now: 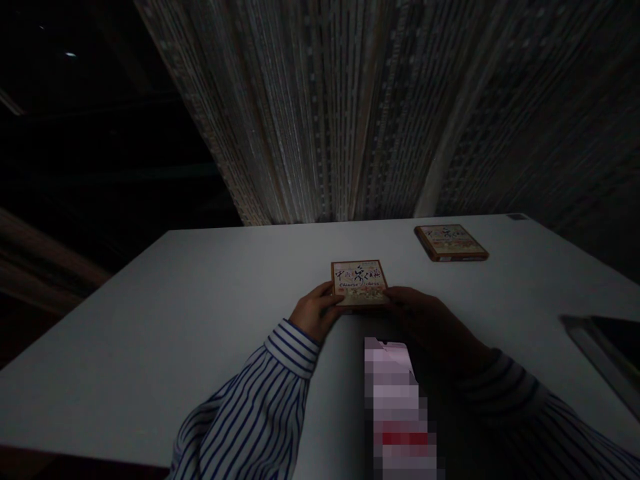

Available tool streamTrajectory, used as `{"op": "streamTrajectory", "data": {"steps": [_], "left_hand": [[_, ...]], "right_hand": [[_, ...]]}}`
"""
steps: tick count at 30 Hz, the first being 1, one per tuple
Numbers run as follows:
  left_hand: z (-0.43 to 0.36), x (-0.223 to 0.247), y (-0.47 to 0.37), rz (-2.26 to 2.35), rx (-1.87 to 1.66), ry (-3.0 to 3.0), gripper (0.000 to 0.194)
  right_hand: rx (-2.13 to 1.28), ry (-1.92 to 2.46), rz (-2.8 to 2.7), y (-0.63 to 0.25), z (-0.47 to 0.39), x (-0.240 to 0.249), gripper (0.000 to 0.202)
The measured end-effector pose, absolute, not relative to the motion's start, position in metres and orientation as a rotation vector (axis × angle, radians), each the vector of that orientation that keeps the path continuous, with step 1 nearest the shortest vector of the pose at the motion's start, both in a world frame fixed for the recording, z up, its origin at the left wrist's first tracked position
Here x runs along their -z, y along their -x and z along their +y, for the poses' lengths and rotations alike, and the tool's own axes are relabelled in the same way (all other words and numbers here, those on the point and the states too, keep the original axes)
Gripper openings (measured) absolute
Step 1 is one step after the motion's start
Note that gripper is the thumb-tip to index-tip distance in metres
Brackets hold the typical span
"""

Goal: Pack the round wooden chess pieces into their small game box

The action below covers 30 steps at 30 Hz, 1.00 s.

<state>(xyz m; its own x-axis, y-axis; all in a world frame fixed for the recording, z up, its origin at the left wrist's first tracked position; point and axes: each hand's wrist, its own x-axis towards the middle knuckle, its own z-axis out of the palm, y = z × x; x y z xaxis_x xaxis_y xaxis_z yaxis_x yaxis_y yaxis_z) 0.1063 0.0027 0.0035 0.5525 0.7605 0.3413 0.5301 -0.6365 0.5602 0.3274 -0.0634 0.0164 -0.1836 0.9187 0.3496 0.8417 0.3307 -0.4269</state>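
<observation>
Between my two hands is a square Chinese chess box point(359, 283), its printed lid facing up and toward me. My left hand point(315, 310) grips the left side, thumb on the lid's lower corner and the other fingers partly hidden. At the opposite side, my right hand point(425, 317) pinches the lower right corner; it lies in shadow, so its fingers show poorly. I cannot tell whether the box rests on the white table point(175, 333) or is raised slightly above it. A lit phone point(400, 353), its screen blurred into blocks, lies below the box, between my forearms.
A second, similar Chinese chess box point(450, 241) lies flat at the back right of the table. Along the right edge of view sits a dark flat object with a pale border point(607, 353). A string curtain point(325, 120) hangs behind the table's far edge.
</observation>
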Motion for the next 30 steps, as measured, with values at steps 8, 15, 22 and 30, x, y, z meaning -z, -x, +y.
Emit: {"op": "streamTrajectory", "data": {"steps": [8,15,22,30], "left_hand": [[0.0042,0.0007,-0.1061,1.077,-0.785,-2.383,0.026],[0.0033,-0.0022,-0.1082,1.068,-0.810,-2.380,0.023],[0.0019,-0.0043,-0.1087,1.081,-0.823,-2.365,0.024],[0.0021,-0.0006,-0.1106,1.097,-0.859,-2.362,0.028]], "right_hand": [[-0.187,1.552,-2.037,-0.3267,-0.0624,-0.0157,0.025],[-0.188,1.561,-2.015,-0.3262,-0.0625,-0.0155,0.025],[-0.172,1.577,-2.016,-0.3261,-0.0622,-0.0149,0.026],[-0.230,1.665,-1.970,-0.3246,-0.0636,-0.0210,0.028]]}}
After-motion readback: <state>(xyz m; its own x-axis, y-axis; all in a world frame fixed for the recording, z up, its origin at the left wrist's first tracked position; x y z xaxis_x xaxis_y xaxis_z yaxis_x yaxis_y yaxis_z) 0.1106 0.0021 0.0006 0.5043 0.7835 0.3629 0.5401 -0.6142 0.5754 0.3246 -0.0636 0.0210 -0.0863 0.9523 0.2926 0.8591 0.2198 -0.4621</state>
